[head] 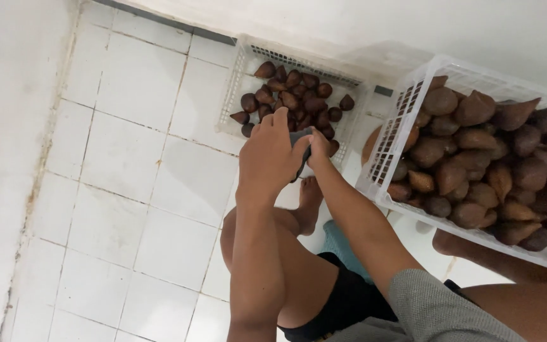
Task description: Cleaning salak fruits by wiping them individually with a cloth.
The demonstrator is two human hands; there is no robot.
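Status: sorting or cleaning of fruit looks part-done, judged from the fill of the two baskets. Far basket [235, 95], on the floor tiles [128, 190], holds approx. 20 brown scaly fruits [289, 98], one loose layer, room left. Near-right basket [413, 101], raised, is heaped: approx. 30 visible fruits [476, 145], more hidden below.

Hands: left hand [273, 155] and right hand [319, 144] are together at centre, over the near edge of the far basket. Both close on a dark object [300, 138]; mostly covered, so cannot tell if fruit or tool.

Count: baskets 2; hands 2; dark held object 1; bare foot [310, 196] 1 below the hands.
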